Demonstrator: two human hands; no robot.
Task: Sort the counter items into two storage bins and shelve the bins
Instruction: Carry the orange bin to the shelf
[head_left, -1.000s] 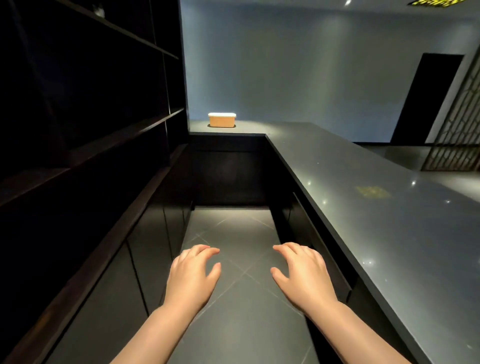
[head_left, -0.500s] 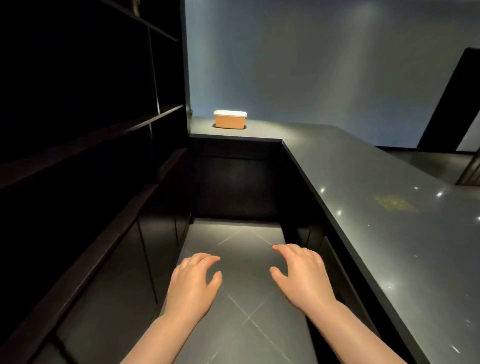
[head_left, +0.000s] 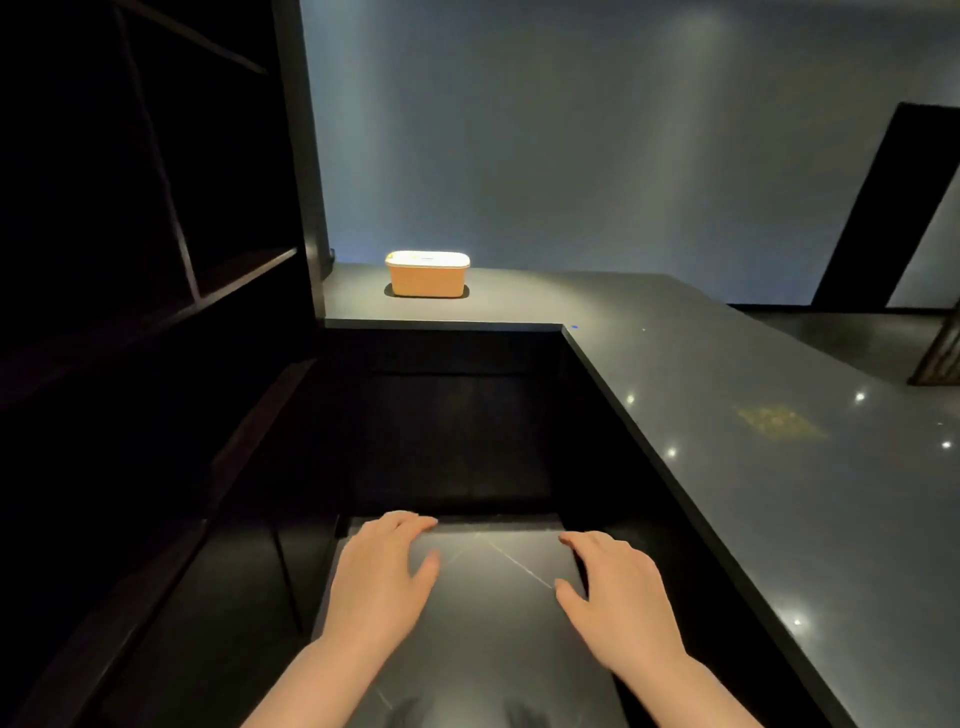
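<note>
Bin, orange with a pale rim (head_left: 427, 274), sits alone in the upper middle of the frame on the far arm of a dark L-shaped worktop (head_left: 753, 467), just beside the tall unit at left. Largest in view is that worktop, sweeping from the right edge up to the back wall. Dark shelves (head_left: 156, 291) fill the left side; their compartments are too dim to tell whether anything stands in them. Grey tiled floor (head_left: 478, 623) shows along the bottom centre, in the aisle between shelves and worktop. Smallest, at the bottom: the left hand (head_left: 379, 577) and right hand (head_left: 618, 597), palms down, fingers loosely spread and slightly bent, holding nothing, well apart from the bin.

The step in hand looks like walking to the bin. Done well, both hands should take it by its short ends, keep it level, then lift it towards a shelf.
</note>
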